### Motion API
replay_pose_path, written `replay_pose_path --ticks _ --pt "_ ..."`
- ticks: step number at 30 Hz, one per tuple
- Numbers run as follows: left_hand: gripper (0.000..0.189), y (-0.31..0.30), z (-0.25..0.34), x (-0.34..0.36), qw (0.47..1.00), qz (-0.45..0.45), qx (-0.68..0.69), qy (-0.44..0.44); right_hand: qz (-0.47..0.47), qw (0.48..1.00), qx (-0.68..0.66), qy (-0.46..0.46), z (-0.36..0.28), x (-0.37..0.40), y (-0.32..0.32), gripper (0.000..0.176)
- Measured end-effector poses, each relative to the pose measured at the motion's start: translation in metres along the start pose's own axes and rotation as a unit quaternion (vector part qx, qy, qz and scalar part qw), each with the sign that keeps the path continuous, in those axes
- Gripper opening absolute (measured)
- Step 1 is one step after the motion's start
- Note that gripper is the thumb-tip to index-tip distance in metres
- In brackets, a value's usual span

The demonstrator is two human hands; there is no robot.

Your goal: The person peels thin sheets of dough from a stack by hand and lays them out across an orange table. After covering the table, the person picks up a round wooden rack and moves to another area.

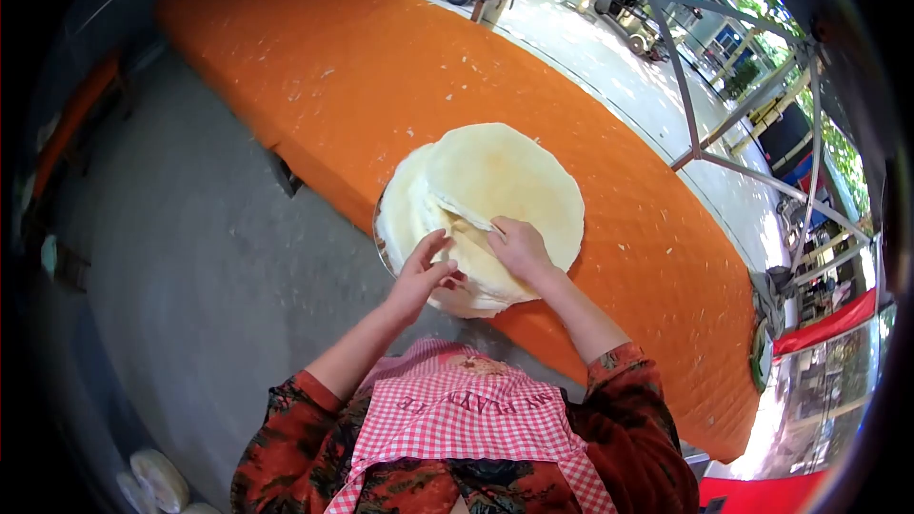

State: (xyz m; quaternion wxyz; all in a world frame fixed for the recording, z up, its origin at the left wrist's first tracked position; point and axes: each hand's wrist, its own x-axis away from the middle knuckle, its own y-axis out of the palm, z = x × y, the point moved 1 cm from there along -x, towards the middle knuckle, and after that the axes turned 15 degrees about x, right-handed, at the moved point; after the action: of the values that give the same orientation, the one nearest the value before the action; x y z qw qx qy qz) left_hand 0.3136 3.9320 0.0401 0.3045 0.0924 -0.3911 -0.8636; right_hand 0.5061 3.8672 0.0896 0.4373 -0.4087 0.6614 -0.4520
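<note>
A stack of thin, round, pale flatbread sheets [405,195] lies at the near edge of an orange-covered table, with a thin rim of what looks like a tray [382,252] showing at its left. The top sheet [514,167] is shifted toward the far right, and its near edge is lifted in a fold. My right hand [521,249] pinches that raised edge between thumb and fingers. Over the near left part of the stack, my left hand [419,278] has its fingers apart and holds nothing; whether its fingertips touch the sheets is hard to tell.
The long table [314,67] has an orange cloth with pale crumbs scattered on it. Beyond its far side stands a metal pole frame [690,100]. A bench with orange cover [71,128] is at far left. Round whitish objects [159,481] sit on the floor at bottom left.
</note>
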Motion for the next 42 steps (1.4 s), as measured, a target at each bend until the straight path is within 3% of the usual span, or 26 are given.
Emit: replay_pose_path --ticks 4,7,10,11,13,16,17,18,20,21,23,24,26,27,28,29,30,31,33,36,37,38,39,40,41,42 --pt "0.066 0.010 -0.002 -0.009 0.999 0.030 0.016 -0.029 -0.049 0.997 -0.046 0.030 0.004 -0.001 -0.002 0.018" --pt "0.064 0.020 -0.004 -0.010 0.998 0.053 -0.007 -0.025 -0.034 0.998 0.057 -0.025 0.011 -0.009 0.003 0.020" --pt "0.061 0.018 -0.015 -0.011 0.996 0.086 -0.026 -0.006 -0.059 0.992 -0.005 -0.107 -0.026 0.008 -0.023 0.025" --pt "0.060 0.019 -0.019 -0.013 0.996 0.093 0.000 -0.004 -0.075 0.988 0.057 -0.123 -0.003 0.004 0.019 0.021" --pt "0.058 0.018 -0.024 -0.017 0.991 0.130 -0.008 0.014 0.017 0.998 0.064 -0.008 0.035 -0.027 0.030 0.017" --pt "0.058 0.023 -0.031 -0.016 0.985 0.159 -0.050 0.040 0.178 0.978 -0.056 0.095 0.192 -0.074 -0.014 0.019" --pt "0.056 0.034 -0.032 -0.009 0.986 0.153 -0.049 0.054 0.081 0.935 -0.192 0.288 0.213 -0.034 -0.102 0.023" --pt "0.056 0.041 -0.035 -0.009 0.981 0.173 -0.059 0.065 0.115 0.926 -0.189 0.306 0.267 -0.005 -0.147 0.026" --pt "0.058 0.070 -0.029 0.002 0.977 0.186 -0.097 0.044 0.317 0.838 -0.341 0.284 0.384 0.060 -0.194 0.025" --pt "0.054 0.080 -0.032 0.004 0.970 0.209 -0.115 0.053 0.349 0.811 -0.303 0.358 0.442 0.099 -0.220 0.023" --pt "0.045 0.097 -0.039 0.006 0.963 0.235 -0.112 0.071 0.444 0.764 -0.320 0.343 0.439 0.216 -0.304 0.028" --pt "0.045 0.084 -0.044 0.003 0.965 0.239 -0.087 0.066 0.487 0.713 -0.383 0.327 0.507 0.260 -0.297 0.031" --pt "0.044 0.071 -0.049 -0.005 0.963 0.253 -0.070 0.056 0.592 0.670 -0.270 0.357 0.541 0.352 -0.301 0.031" --pt "0.044 0.075 -0.052 -0.006 0.960 0.263 -0.076 0.051 0.525 0.625 -0.190 0.546 0.578 0.400 -0.293 0.029" --pt "0.043 0.073 -0.055 -0.003 0.955 0.280 -0.081 0.049 0.510 0.610 -0.183 0.579 0.581 0.435 -0.278 0.021" --pt "0.042 0.063 -0.059 -0.009 0.951 0.297 -0.081 0.025 0.520 0.620 -0.241 0.536 0.600 0.465 -0.250 0.015" --pt "0.045 0.016 -0.071 -0.023 0.939 0.334 0.023 0.080 0.552 0.573 -0.362 0.485 0.603 0.492 -0.208 0.012" --pt "0.035 0.051 -0.073 -0.017 0.948 0.287 -0.083 0.106 0.464 0.574 -0.391 0.550 0.632 0.513 -0.154 0.010" --pt "0.031 0.105 -0.070 -0.020 0.940 0.315 -0.085 0.099 0.243 0.587 -0.431 0.641 0.687 0.555 -0.049 0.011" --pt "0.047 0.111 -0.067 -0.019 0.909 0.395 -0.056 0.124 0.244 0.732 -0.351 0.530 0.559 0.381 0.017 0.004" --pt "0.048 0.102 -0.067 -0.018 0.908 0.396 -0.077 0.111 0.154 0.771 -0.425 0.448 0.509 0.323 0.018 0.010" --pt "0.048 0.105 -0.065 -0.017 0.908 0.397 -0.072 0.112 0.161 0.861 -0.348 0.334 0.435 0.263 0.012 0.015" --pt "0.049 0.107 -0.064 -0.019 0.912 0.389 -0.067 0.110 0.075 0.918 -0.297 0.253 0.359 0.209 -0.017 0.019" --pt "0.049 0.104 -0.064 -0.019 0.916 0.381 -0.055 0.114 0.038 0.942 -0.307 0.130 0.304 0.171 -0.019 0.021" --pt "0.050 0.100 -0.062 -0.019 0.920 0.370 -0.043 0.119 -0.006 0.902 -0.429 0.040 0.249 0.139 -0.020 0.028" --pt "0.050 0.096 -0.059 -0.016 0.925 0.357 -0.032 0.125 0.050 0.951 -0.282 -0.117 0.210 0.114 -0.011 0.036"
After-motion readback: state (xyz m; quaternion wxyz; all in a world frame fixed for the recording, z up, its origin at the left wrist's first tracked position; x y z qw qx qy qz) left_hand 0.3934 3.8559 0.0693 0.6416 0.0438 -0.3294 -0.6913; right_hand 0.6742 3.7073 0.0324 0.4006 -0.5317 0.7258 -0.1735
